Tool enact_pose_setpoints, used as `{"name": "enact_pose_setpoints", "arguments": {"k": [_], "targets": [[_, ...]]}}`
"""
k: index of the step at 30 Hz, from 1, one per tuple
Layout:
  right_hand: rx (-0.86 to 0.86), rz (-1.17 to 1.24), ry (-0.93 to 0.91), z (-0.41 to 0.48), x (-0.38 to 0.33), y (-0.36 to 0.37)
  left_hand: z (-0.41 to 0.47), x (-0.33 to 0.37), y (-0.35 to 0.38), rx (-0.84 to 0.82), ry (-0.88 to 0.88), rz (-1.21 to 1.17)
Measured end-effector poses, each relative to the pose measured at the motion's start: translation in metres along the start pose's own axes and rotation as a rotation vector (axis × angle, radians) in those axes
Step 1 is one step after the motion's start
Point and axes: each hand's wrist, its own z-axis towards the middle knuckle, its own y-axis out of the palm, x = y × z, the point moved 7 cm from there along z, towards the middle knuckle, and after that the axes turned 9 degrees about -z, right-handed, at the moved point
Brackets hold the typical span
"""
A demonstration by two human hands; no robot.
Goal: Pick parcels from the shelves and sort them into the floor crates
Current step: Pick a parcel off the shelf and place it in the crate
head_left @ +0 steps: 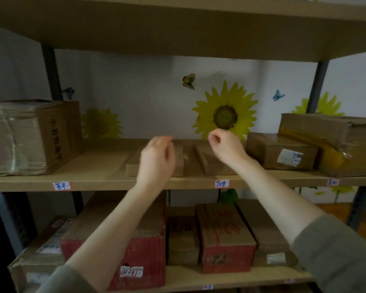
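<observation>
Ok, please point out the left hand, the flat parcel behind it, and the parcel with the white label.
left hand [156, 159]: head view, back of hand.
flat parcel [134, 162]: head view, top face, left part.
labelled parcel [269, 158]: head view, front face beside label.

The middle shelf [114, 182] (handwritten labels on its front edge) carries a tape-wrapped carton [30, 136] at the left, flat parcels [188, 163] lying side by side in the centre, and at the right a small labelled box [281, 151] touching a yellow-taped box [334, 142]. The lower shelf [230, 279] holds cartons packed close together, a red box [144, 256] among them.
</observation>
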Motion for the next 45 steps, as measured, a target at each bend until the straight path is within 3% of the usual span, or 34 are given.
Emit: {"name": "enact_pose_setpoints", "arguments": {"k": [2, 4, 6, 7, 10, 13, 17, 19, 21, 24, 27, 34, 41, 45], "targets": [[-0.145, -0.124, 0.059, -0.008, 0.034, 0.003, -0.004, 0.021, 0.038, -0.176, -0.048, -0.059], [-0.304, -0.277, 0.116, -0.020, 0.056, 0.014, -0.014, 0.025, 0.082, -0.463, -0.196, 0.011], [-0.338, -0.368, 0.101, -0.025, 0.063, 0.020, -0.025, 0.026, 0.108, -0.656, -0.267, 0.084], [-0.338, -0.371, 0.098, -0.027, 0.063, 0.020, -0.026, 0.025, 0.113, -0.675, -0.290, 0.087], [-0.350, -0.271, 0.135, -0.032, 0.063, 0.019, -0.025, 0.017, 0.108, -0.530, -0.381, -0.114], [-0.283, 0.075, 0.191, -0.034, 0.056, 0.004, -0.022, 0.020, 0.105, -0.368, -0.497, -0.640], [0.055, 0.446, 0.180, -0.039, 0.045, -0.030, -0.014, 0.043, 0.109, -0.264, -0.653, -1.276], [0.227, 0.668, 0.284, -0.047, 0.055, -0.041, -0.009, 0.045, 0.102, -0.198, -0.583, -1.210], [0.261, 1.090, 0.478, -0.057, 0.068, -0.037, -0.006, 0.036, 0.092, -0.114, -0.492, -0.911], [0.244, 1.465, 0.643, -0.068, 0.076, -0.028, -0.016, 0.021, 0.101, -0.181, -0.654, -0.799], [0.206, 1.463, 0.695, -0.077, 0.076, -0.021, -0.023, 0.028, 0.112, -0.268, -0.720, -0.931], [0.108, 1.437, 0.663, -0.080, 0.073, -0.016, -0.020, 0.027, 0.110, -0.233, -0.718, -0.986], [0.151, 1.357, 0.588, -0.104, 0.111, -0.045, -0.020, 0.033, 0.093, -0.144, -0.649, -0.991], [0.059, 1.252, 0.574, -0.169, 0.154, -0.055, -0.063, 0.079, 0.106, -0.182, -0.537, -1.014]]}}
